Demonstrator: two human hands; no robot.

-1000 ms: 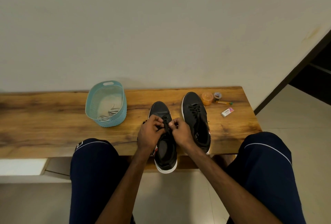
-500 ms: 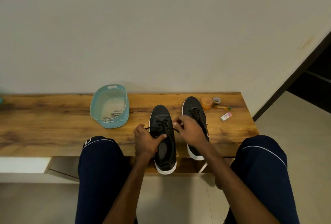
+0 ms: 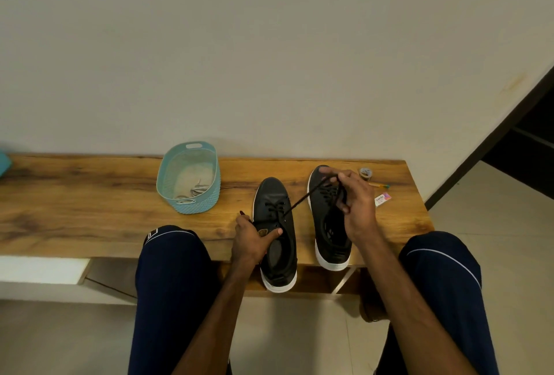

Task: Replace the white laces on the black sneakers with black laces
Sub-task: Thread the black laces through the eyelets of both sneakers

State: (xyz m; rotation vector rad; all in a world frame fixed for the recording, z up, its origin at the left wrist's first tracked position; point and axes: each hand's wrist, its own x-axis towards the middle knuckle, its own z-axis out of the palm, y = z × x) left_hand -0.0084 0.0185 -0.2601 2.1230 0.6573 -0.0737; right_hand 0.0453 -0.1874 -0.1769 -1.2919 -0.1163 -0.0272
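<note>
Head view, nearest first: two legs in navy trousers with white piping (image 3: pixel 171 278) frame the front of the long wooden bench (image 3: pixel 90 203).

Between them, the left hand (image 3: pixel 253 241) grips the collar of the left black low-top sneaker with a white sole (image 3: pixel 274 194), its thumb lying across the tongue. The heel of this sneaker hangs over the bench edge. A dark lace tip shows by the knuckles; I cannot tell whether it is held.

The right hand (image 3: pixel 355 203) is raised over the right black white-soled sneaker (image 3: pixel 331 233), which is already laced in black. It pinches the thin black lace (image 3: pixel 299 202), drawn taut from the left sneaker's upper eyelets. The lower rows are already threaded.

Risks, as I judge them:
- A hard pull could drag the opposite end back through its eyelet and leave the ends uneven.
- If the left hand loosens, the overhanging sneaker could tip off the bench.

Farther back stands an oval teal plastic basket (image 3: pixel 199 208) with white laces (image 3: pixel 196 191) in it. At the far right lie a small tape roll (image 3: pixel 365 174), a yellow pencil (image 3: pixel 379 185) and a white-and-pink eraser (image 3: pixel 382 198) printed "camlin". The tongue patch under the left thumb is unreadable.
</note>
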